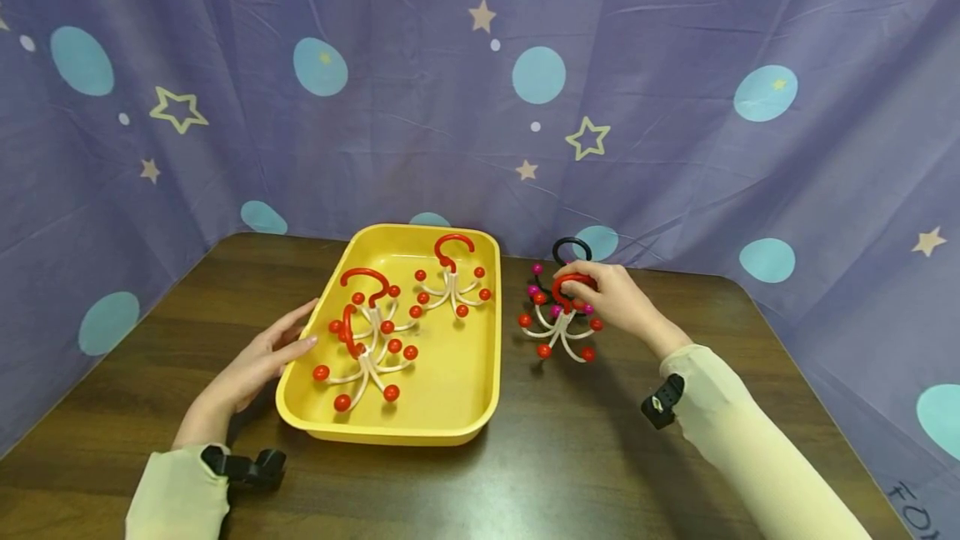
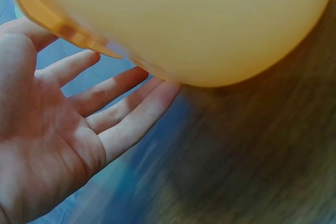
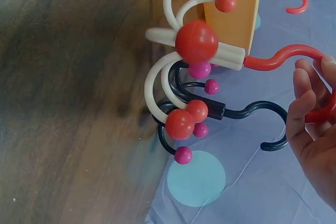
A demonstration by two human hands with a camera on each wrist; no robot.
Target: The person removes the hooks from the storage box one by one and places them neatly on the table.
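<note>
My right hand (image 1: 611, 298) grips the red hook of a white multi-armed hook rack (image 1: 558, 327) with red ball tips. In the right wrist view, the fingers curl round that hook. A black rack (image 3: 215, 108) with magenta ball tips stands close behind it, partly hidden. My left hand (image 1: 258, 365) is at the left side of a yellow tray (image 1: 450, 394), its thumb by the rim. From the left wrist view, its fairly straight, spread fingers touch the tray's outer wall. Three similar red-and-white racks are in the tray: one at the back right (image 1: 452, 282), two crowded together at the left (image 1: 366, 361).
Under everything is a dark wooden table (image 1: 570, 473). A purple curtain (image 1: 660, 107) with stars and blue spots hangs close behind the table and along its sides. The tray's raised rim lies between the two hands.
</note>
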